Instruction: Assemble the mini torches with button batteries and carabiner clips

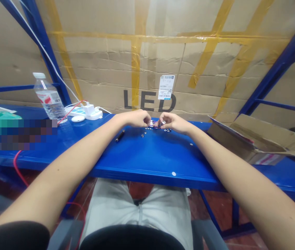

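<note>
My left hand (pixel 140 118) is over the far part of the blue table, fingers curled down and closed. Whatever they pinch, if anything, is hidden. Across from it, my right hand (pixel 176 123) is closed on a small round silver piece (pixel 163 122) between thumb and fingers. Between the two hands lies a cluster of slim, shiny tube-like pieces (pixel 152 124), partly covered by fingers. Several tiny silver button-like pieces (pixel 142 135) are scattered just in front of them. A short dark cylinder (pixel 120 135) lies left of these, under my left wrist.
An open cardboard box (pixel 251 139) stands on the right of the blue table (pixel 147 156). At the left are a water bottle (pixel 49 99), a white power strip (pixel 85 111) with cables and a green packet (pixel 1 119). A large cardboard sheet (pixel 106 69) rises behind.
</note>
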`<action>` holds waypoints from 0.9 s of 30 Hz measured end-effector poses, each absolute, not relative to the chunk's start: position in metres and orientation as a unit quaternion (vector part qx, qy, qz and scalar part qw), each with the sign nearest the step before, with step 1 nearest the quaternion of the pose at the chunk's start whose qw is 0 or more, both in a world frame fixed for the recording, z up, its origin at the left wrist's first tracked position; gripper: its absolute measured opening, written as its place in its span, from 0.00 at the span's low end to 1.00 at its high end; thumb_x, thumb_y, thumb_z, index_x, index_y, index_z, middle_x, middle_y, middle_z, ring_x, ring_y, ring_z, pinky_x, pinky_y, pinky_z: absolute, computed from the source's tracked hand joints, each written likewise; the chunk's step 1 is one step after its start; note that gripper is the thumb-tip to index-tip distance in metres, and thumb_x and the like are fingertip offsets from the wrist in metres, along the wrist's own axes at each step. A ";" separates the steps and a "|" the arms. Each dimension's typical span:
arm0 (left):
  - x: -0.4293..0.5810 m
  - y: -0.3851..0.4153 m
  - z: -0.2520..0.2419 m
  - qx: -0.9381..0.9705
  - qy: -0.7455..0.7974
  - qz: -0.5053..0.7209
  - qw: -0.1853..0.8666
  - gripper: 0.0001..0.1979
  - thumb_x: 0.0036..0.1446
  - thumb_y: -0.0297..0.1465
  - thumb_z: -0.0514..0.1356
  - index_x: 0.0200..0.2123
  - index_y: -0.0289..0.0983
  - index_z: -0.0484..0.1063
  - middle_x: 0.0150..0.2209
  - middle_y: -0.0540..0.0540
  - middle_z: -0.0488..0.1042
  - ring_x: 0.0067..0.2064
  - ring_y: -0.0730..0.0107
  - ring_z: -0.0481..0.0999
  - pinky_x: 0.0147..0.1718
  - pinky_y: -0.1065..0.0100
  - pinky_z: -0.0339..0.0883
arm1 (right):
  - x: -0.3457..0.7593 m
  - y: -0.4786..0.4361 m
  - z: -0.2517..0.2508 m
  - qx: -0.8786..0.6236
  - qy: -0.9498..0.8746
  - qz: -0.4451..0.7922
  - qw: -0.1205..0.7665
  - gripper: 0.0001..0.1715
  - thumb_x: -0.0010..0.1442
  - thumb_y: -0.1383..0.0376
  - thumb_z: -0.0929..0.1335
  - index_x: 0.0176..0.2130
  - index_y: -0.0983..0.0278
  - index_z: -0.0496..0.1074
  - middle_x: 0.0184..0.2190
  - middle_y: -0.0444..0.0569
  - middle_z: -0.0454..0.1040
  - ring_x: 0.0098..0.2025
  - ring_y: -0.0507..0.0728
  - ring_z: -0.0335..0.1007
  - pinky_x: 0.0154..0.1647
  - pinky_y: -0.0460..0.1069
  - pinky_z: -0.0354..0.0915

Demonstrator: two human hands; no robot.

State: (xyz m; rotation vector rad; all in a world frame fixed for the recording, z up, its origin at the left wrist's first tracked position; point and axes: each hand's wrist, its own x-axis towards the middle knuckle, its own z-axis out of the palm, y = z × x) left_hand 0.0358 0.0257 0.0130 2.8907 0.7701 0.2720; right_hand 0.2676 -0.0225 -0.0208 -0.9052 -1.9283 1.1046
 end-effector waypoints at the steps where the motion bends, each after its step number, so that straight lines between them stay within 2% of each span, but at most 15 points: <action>1: 0.032 0.031 0.012 0.959 0.265 0.057 0.082 0.09 0.47 0.25 0.60 0.32 0.38 0.79 0.29 0.49 0.80 0.27 0.72 0.73 0.26 0.71 0.61 | 0.267 -0.023 -0.021 -0.356 -0.751 0.426 0.358 0.19 0.45 0.67 0.76 0.30 0.61 0.64 0.37 0.48 0.80 0.47 0.60 0.75 0.51 0.58 0.68; 5: 0.027 0.045 0.002 0.961 0.247 0.000 0.125 0.13 0.45 0.27 0.62 0.36 0.40 0.80 0.29 0.50 0.81 0.25 0.73 0.74 0.24 0.73 0.61 | 0.267 -0.021 -0.024 -0.368 -0.757 0.422 0.337 0.18 0.45 0.67 0.76 0.31 0.61 0.65 0.37 0.48 0.80 0.45 0.59 0.75 0.51 0.58 0.68; 8: 0.031 0.045 -0.005 0.961 0.234 0.001 0.149 0.11 0.47 0.29 0.62 0.36 0.39 0.80 0.27 0.50 0.81 0.24 0.73 0.74 0.24 0.73 0.61 | 0.265 -0.021 -0.026 -0.370 -0.755 0.435 0.321 0.17 0.46 0.68 0.76 0.32 0.61 0.66 0.36 0.48 0.79 0.43 0.58 0.75 0.50 0.57 0.68; 13: 0.040 0.035 -0.007 0.955 0.266 -0.013 0.134 0.07 0.47 0.28 0.60 0.30 0.38 0.78 0.26 0.48 0.79 0.26 0.71 0.74 0.25 0.72 0.60 | 0.262 -0.021 -0.028 -0.368 -0.771 0.423 0.303 0.17 0.46 0.68 0.75 0.33 0.61 0.66 0.36 0.48 0.79 0.42 0.57 0.74 0.48 0.55 0.68; 18: 0.041 0.027 -0.001 0.940 0.310 -0.058 0.127 0.09 0.47 0.29 0.59 0.34 0.37 0.76 0.28 0.47 0.78 0.28 0.69 0.73 0.26 0.70 0.60 | 0.263 -0.019 -0.031 -0.371 -0.777 0.416 0.294 0.16 0.48 0.69 0.74 0.33 0.61 0.65 0.36 0.48 0.79 0.42 0.57 0.74 0.49 0.55 0.68; 23: 0.043 0.022 0.000 0.945 0.311 -0.014 0.099 0.13 0.43 0.28 0.61 0.36 0.38 0.75 0.33 0.47 0.80 0.32 0.67 0.75 0.29 0.70 0.61 | 0.264 -0.017 -0.032 -0.370 -0.779 0.411 0.295 0.15 0.50 0.69 0.74 0.34 0.61 0.65 0.37 0.48 0.79 0.43 0.57 0.74 0.49 0.55 0.68; 27: 0.044 0.024 -0.004 0.949 0.301 0.017 0.094 0.13 0.42 0.25 0.59 0.34 0.38 0.76 0.29 0.48 0.79 0.30 0.68 0.74 0.28 0.70 0.60 | 0.264 -0.017 -0.033 -0.373 -0.776 0.410 0.301 0.15 0.50 0.69 0.73 0.34 0.61 0.64 0.36 0.48 0.79 0.42 0.57 0.75 0.48 0.55 0.68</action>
